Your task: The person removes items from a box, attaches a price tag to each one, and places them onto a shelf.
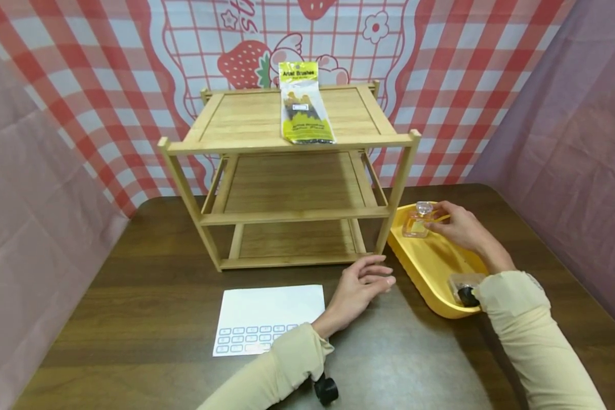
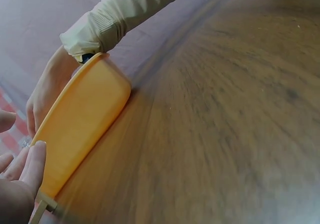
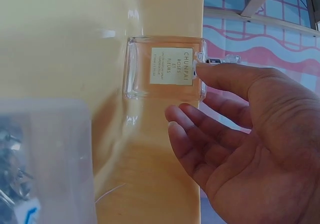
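Note:
A small square perfume bottle [image 1: 417, 221] [image 3: 165, 67] with a pale label sits at the far end of a yellow tray [image 1: 430, 267] [image 3: 65, 23] [image 2: 80, 119]. My right hand [image 1: 439, 224] [image 3: 192, 96] reaches into the tray. Its thumb tip touches the bottle beside the neck, while the fingers stay straight and off the glass. My left hand [image 1: 374, 276] [image 2: 20, 149] hovers relaxed over the table just left of the tray, holding nothing.
A three-tier bamboo shelf [image 1: 292, 142] stands mid-table with a yellow packet of artist brushes [image 1: 303, 105] on its top tier. A small clear box [image 1: 463, 282] [image 3: 45, 154] lies at the tray's near end. A white label sheet [image 1: 266, 319] lies near the front.

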`<state>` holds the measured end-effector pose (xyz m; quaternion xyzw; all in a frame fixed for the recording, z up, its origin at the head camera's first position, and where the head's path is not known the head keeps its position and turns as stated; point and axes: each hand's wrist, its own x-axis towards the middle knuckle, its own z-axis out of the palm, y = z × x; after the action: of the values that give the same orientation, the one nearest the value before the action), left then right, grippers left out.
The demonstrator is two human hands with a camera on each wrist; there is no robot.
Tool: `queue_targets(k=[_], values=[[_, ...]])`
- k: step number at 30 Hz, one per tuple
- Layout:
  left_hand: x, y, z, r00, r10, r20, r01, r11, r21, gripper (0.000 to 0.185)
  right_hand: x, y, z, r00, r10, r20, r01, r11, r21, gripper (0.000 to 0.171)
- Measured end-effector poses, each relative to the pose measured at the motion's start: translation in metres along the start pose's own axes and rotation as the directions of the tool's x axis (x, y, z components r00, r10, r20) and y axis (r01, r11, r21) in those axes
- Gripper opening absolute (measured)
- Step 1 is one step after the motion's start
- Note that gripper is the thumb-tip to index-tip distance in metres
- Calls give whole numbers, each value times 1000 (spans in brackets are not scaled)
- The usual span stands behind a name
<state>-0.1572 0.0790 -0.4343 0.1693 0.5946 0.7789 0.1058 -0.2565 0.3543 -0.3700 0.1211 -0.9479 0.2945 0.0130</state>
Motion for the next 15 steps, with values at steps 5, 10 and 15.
queue_targets(k=[5,10,15], values=[[3,-4,8,1000,-11,-10,11,999,-41,42,1,0,1,1000,0,0,0,1000,-8,47],[6,-7,15,1000,-16,-17,14,997,-70,43,1,0,1,1000,12,6,-12,1000,-9,48],[9,-9,20,999,-21,-29,18,994,-110,44,0,-1,1,1000,26,17,-26,1000,-8,47]])
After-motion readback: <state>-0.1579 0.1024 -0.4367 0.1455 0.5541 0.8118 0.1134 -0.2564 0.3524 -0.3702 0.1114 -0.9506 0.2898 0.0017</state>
